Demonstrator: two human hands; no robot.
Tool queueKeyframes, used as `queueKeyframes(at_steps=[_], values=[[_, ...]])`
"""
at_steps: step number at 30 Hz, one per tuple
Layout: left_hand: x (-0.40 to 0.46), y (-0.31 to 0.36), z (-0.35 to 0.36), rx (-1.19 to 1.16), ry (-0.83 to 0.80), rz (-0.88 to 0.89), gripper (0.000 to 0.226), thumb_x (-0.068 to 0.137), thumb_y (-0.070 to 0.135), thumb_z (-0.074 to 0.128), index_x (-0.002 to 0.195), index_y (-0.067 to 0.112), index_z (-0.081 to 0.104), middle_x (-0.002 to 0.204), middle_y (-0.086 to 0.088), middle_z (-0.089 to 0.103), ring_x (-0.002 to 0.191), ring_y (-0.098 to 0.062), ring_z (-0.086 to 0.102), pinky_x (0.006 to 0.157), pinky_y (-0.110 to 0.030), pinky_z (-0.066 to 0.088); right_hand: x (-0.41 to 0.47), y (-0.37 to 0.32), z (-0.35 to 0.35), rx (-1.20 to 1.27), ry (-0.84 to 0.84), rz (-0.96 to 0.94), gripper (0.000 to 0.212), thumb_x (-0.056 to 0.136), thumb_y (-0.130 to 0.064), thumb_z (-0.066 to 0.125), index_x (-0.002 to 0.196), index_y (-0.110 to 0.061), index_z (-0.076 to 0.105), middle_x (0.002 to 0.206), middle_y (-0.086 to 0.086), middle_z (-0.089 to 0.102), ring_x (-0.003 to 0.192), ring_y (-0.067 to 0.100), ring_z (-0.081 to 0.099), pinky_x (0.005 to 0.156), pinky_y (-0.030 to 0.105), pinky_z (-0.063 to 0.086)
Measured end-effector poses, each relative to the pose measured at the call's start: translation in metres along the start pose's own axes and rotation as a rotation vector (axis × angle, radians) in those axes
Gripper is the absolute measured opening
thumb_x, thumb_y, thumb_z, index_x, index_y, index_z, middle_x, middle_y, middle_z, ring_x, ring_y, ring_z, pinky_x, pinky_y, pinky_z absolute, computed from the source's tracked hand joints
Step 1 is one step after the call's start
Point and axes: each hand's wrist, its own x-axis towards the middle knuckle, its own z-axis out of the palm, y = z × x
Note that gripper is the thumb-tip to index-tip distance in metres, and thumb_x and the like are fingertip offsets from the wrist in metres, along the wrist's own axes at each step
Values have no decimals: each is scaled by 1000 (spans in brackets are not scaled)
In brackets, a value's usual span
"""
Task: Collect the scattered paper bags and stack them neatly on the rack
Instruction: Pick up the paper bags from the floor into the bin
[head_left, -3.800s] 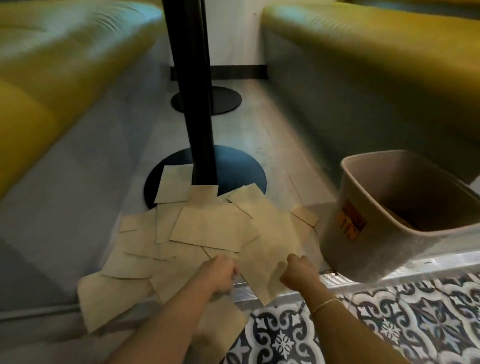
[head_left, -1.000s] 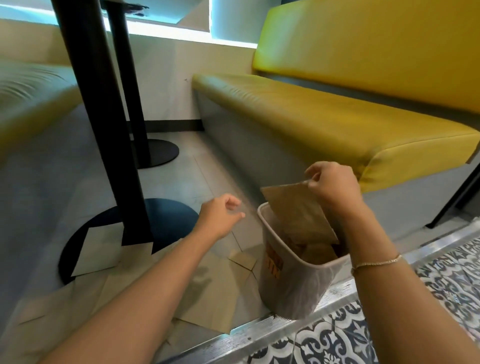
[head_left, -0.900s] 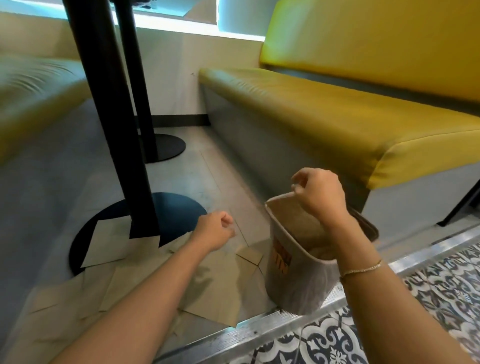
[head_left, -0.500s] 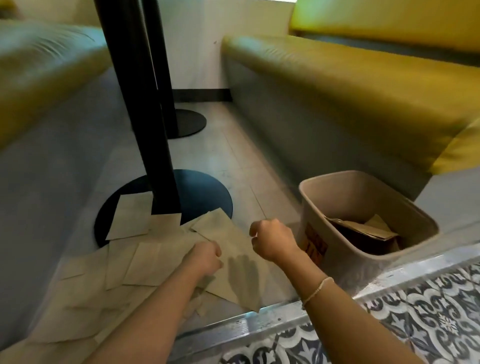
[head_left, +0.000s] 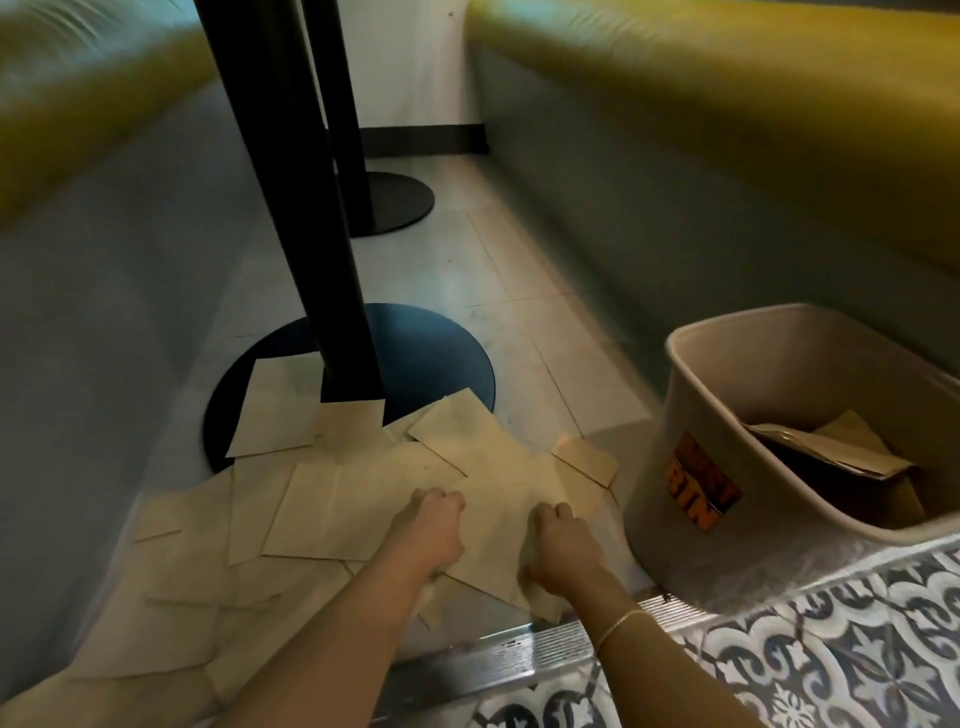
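On the floor (head_left: 519, 270) between yellow benches, both hands (head_left: 498, 540), fingers curled, pinch a light, floppy paper bag (head_left: 493, 478) near its edge.

A: Both benches (head_left: 727, 78) smeared with blur, their tops cut off by the frame.

B: Orange label (head_left: 701, 491) on the bin (head_left: 675, 415), only "BIN" reads. Right hand (head_left: 563, 545): fingertips tucked under, grip on paper bags (head_left: 363, 499) unclear.

Black table post (head_left: 311, 234) (round base), yellow benches (head_left: 727, 104)
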Motion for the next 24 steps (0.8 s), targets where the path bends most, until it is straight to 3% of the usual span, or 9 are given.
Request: queueKeyframes(at_steps=[4,8,10,13,17,21,24], values=[[11,1,4,47,17,32,48,88,15,53,134,18,40,136,-3,42,127,-22,33,93,-33,41,7,3,1,63,-39,154,72,73,-38,76,129,-12,37,127,10,47,118,27,46,98,36,42],[20,10,7,92,-23,62,55,88,18,55,140,18,35,141,-4,37,131,-23,27,96,-34,40,9,4,-3,71,-110,267,55,68,-37,76,113,-13,59,113,5,60,105,24,57,89,33,48],[24,12,9,120,-24,57,59,87,22,59,140,16,33,139,-5,36,130,-24,27,96,-33,39,10,8,-14,152,-44,312,43,74,-32,71,111,-12,60,112,6,61,104,22,59,88,31,50],[25,13,10,133,3,21,65,83,26,65,137,14,32,136,-5,37,128,-24,29,96,-31,38,9,13,-41,321,192,327,24,87,-18,57,108,-9,62,110,10,64,103,25,61,85,31,52],[22,13,18,199,20,41,63,80,26,70,131,13,36,131,-6,39,124,-24,33,95,-29,37,-2,-1,-71,518,434,187,14,88,-9,54,99,-14,61,97,7,65,89,22,62,76,33,54],[20,12,20,158,68,47,42,89,12,53,130,17,48,128,-7,49,122,-22,40,91,-30,42,-13,-28,-80,486,540,9,16,90,-10,52,102,-16,60,96,1,63,84,18,62,77,36,55],[14,12,13,8,98,28,27,90,23,49,114,19,61,116,-5,58,110,-21,52,82,-30,45,-26,-50,-95,404,617,-94,25,89,-7,51,111,-18,57,96,2,65,81,18,62,74,35,56]])
